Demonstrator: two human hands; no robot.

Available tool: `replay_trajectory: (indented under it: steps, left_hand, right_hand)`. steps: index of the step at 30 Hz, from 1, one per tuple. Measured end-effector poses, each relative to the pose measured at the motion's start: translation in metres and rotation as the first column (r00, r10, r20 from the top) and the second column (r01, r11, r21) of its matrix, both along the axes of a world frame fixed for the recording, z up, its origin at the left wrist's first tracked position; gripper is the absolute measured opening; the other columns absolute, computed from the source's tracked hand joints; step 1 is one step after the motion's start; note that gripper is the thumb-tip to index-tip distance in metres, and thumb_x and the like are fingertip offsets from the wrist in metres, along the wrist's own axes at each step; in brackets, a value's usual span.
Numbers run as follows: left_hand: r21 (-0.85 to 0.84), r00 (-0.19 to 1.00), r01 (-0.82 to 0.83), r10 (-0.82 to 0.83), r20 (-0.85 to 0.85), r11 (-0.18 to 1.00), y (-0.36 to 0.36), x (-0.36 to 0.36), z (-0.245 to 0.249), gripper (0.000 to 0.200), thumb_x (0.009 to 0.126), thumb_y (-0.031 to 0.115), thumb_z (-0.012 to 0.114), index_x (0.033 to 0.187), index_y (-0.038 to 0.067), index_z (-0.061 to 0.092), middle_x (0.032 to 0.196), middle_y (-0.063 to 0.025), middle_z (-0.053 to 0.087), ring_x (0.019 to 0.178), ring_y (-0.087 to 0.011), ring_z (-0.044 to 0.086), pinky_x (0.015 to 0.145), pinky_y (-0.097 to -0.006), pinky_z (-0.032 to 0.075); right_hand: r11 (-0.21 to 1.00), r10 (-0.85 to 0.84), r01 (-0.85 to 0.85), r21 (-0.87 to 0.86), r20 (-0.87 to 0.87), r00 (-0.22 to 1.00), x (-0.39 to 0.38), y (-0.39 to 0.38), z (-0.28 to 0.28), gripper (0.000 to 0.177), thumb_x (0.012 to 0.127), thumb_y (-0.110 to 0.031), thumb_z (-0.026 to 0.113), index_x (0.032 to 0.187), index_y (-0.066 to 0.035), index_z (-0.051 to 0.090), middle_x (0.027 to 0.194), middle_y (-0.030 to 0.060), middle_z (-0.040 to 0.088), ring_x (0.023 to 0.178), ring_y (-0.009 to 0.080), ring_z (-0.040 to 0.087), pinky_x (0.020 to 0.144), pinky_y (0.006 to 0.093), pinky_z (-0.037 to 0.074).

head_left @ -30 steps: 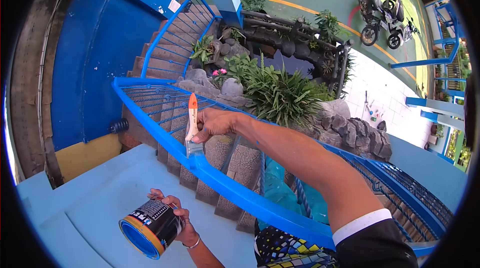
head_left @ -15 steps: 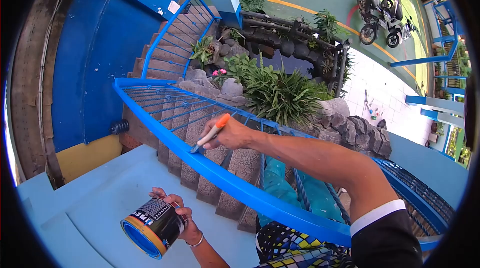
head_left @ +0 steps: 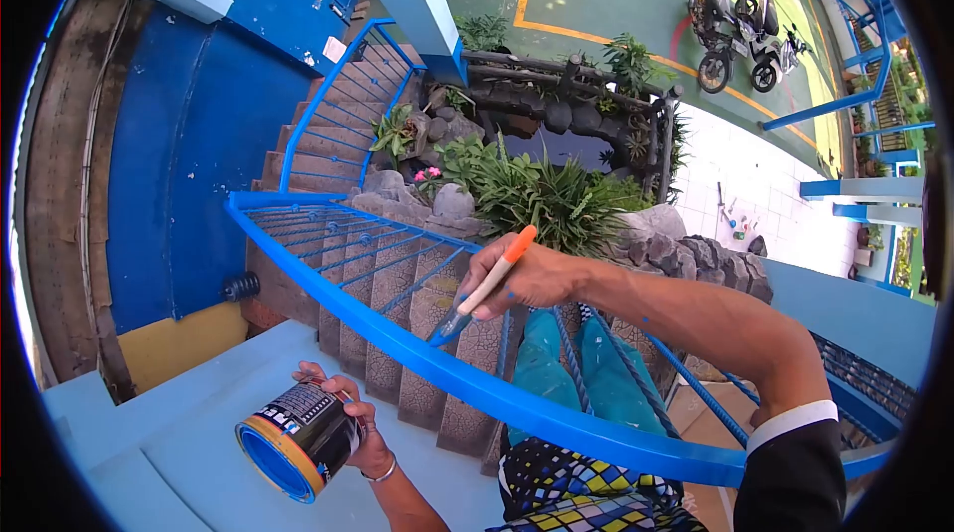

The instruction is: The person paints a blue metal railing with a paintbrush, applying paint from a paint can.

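My right hand point(head_left: 522, 276) grips a paintbrush point(head_left: 489, 279) with a pale handle and an orange end. Its blue-smeared bristles touch the top of the blue handrail point(head_left: 477, 381), about midway along. At the lower left, my left hand point(head_left: 355, 420) holds a paint can point(head_left: 306, 433) from its far side, fingers wrapped over the dark label. The can is tilted, and blue shows inside its yellowish rim. Blue specks mark my right hand and forearm. Beneath the rail, twisted blue bars point(head_left: 402, 286) run down beside the steps.
Stone-patterned steps point(head_left: 383, 358) descend beyond the rail towards a lower blue railing point(head_left: 288, 140). Leafy plants point(head_left: 556, 189) and rocks surround a small pond point(head_left: 556, 147). A light blue ledge point(head_left: 209, 433) lies under the can. Motorcycles point(head_left: 740, 30) stand on the green court.
My right hand and the paintbrush have moved right and down along the handrail. The left hand keeps holding the can in nearly the same place. The view has shifted slightly.
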State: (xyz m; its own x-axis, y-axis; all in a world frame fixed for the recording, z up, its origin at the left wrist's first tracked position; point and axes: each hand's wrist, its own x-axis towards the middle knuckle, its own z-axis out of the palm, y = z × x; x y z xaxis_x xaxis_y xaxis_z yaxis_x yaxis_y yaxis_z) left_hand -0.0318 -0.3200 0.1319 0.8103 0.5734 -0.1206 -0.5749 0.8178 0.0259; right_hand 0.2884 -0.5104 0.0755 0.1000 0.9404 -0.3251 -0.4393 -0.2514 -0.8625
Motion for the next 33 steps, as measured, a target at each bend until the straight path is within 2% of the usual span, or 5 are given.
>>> replay_trajectory:
  steps: [5, 8, 15, 22, 33]
  left_hand:
    - [0.024, 0.999, 0.052, -0.053, 0.012, 0.998, -0.003, 0.015, 0.011, 0.074, 0.094, 0.037, 0.071, 0.159, 0.021, 0.037, 0.167, 0.0022, 0.033, 0.142, -0.0287, 0.038, 0.107, -0.0584, 0.040]
    - [0.047, 0.994, 0.103, -0.105, 0.029, 0.994, -0.007, 0.023, 0.024, 0.077, 0.093, 0.032, 0.070, 0.161, 0.018, 0.035, 0.170, 0.0040, 0.026, 0.145, -0.0285, 0.036, 0.111, -0.0590, 0.039]
    - [0.099, 0.970, 0.225, -0.233, 0.070, 0.969, -0.009, 0.020, 0.038, 0.079, 0.096, 0.029, 0.067, 0.164, 0.016, 0.029, 0.172, -0.0035, 0.022, 0.148, -0.0324, 0.030, 0.113, -0.0612, 0.037]
    - [0.095, 0.938, 0.325, -0.334, 0.091, 0.941, -0.037, 0.034, 0.050, 0.085, 0.094, 0.033, 0.071, 0.164, 0.015, 0.027, 0.173, -0.0029, 0.021, 0.148, -0.0333, 0.030, 0.117, -0.0618, 0.035]
    - [0.150, 0.892, 0.447, -0.452, -0.001, 0.882, -0.075, 0.078, 0.053, 0.089, 0.094, 0.032, 0.073, 0.166, 0.019, 0.022, 0.174, -0.0041, 0.019, 0.146, -0.0338, 0.037, 0.112, -0.0641, 0.044]
  right_hand:
    - [0.998, 0.059, -0.061, -0.022, -0.064, 0.996, -0.028, -0.031, 0.023, 0.027, 0.078, -0.003, 0.088, 0.101, 0.001, 0.075, 0.104, 0.0086, 0.075, 0.098, 0.0189, 0.070, 0.086, 0.0361, 0.056]
    - [0.996, 0.071, -0.076, -0.047, -0.111, 0.991, -0.029, -0.084, 0.046, 0.023, 0.078, -0.003, 0.088, 0.098, 0.001, 0.076, 0.102, 0.0091, 0.076, 0.096, 0.0179, 0.071, 0.085, 0.0349, 0.057]
    - [0.959, 0.117, -0.133, -0.248, -0.077, 0.990, -0.009, -0.240, 0.159, 0.028, 0.078, -0.001, 0.088, 0.103, 0.000, 0.076, 0.108, 0.0120, 0.077, 0.106, 0.0216, 0.072, 0.093, 0.0371, 0.058]
    - [0.914, 0.034, -0.062, -0.400, -0.077, 0.996, -0.019, -0.359, 0.253, 0.021, 0.075, 0.004, 0.086, 0.093, 0.001, 0.075, 0.103, 0.0142, 0.078, 0.103, 0.0238, 0.074, 0.087, 0.0374, 0.059]
    - [0.756, -0.056, 0.020, -0.654, -0.034, 0.998, -0.013, -0.480, 0.359, 0.029, 0.071, 0.009, 0.087, 0.097, 0.003, 0.075, 0.099, 0.0136, 0.079, 0.099, 0.0242, 0.076, 0.085, 0.0370, 0.063]
